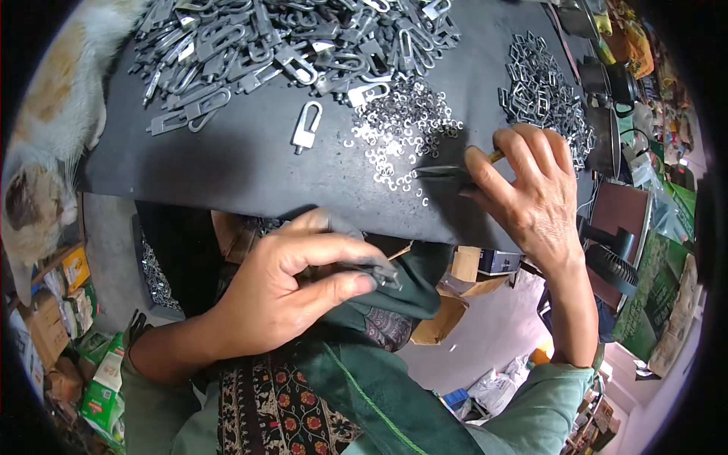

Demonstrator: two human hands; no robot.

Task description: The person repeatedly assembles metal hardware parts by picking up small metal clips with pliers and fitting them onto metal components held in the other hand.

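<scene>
My left hand [292, 284] is below the edge of the black table [250, 167], closed on a small grey metal piece [383, 271] pinched between thumb and fingers over my lap. My right hand [531, 189] rests on the table at the right and grips a slim dark tool with a yellowish handle [447, 173], whose tip points left at a scatter of small silver clips [398, 133]. One single metal hasp [306, 127] lies alone in front of a big heap of grey metal hasps [280, 42].
A second pile of small metal links [542, 87] lies at the table's right. A white and orange cat [45, 129] lies along the left edge. Cardboard boxes [455, 296] and a dark tray sit under the table; packages crowd the floor at left and right.
</scene>
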